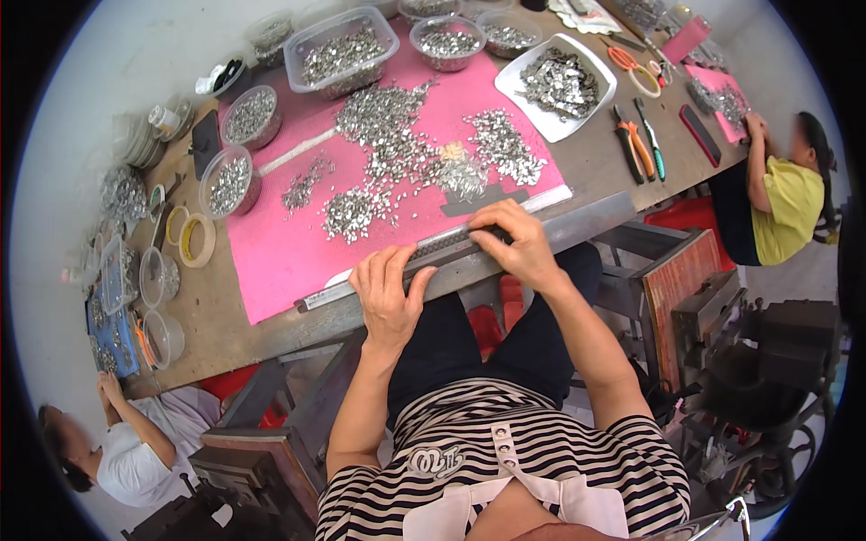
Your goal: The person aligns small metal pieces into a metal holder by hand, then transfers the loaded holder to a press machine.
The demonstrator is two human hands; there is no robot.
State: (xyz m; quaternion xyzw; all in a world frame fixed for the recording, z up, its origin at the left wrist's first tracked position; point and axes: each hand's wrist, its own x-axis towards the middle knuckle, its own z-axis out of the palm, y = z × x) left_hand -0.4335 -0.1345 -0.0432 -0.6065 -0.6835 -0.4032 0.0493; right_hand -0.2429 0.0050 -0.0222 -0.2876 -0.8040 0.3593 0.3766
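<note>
Along the near edge of the table lies a long dark strip with a fine, patterned surface. Its exact kind does not show. My left hand rests over the strip's left part, fingers stretched and thumb apart. Farther right, my right hand pinches the strip's other end between thumb and fingers. Just beyond lies a pink mat with piles of small shiny metal pieces. A grey flat piece lies nearest my right hand, beside a heap of thin silvery bits.
Clear tubs and a white tray of metal pieces stand around the mat. Orange-handled pliers, tape rolls and a red-edged phone lie at the sides. Other people sit at left and right.
</note>
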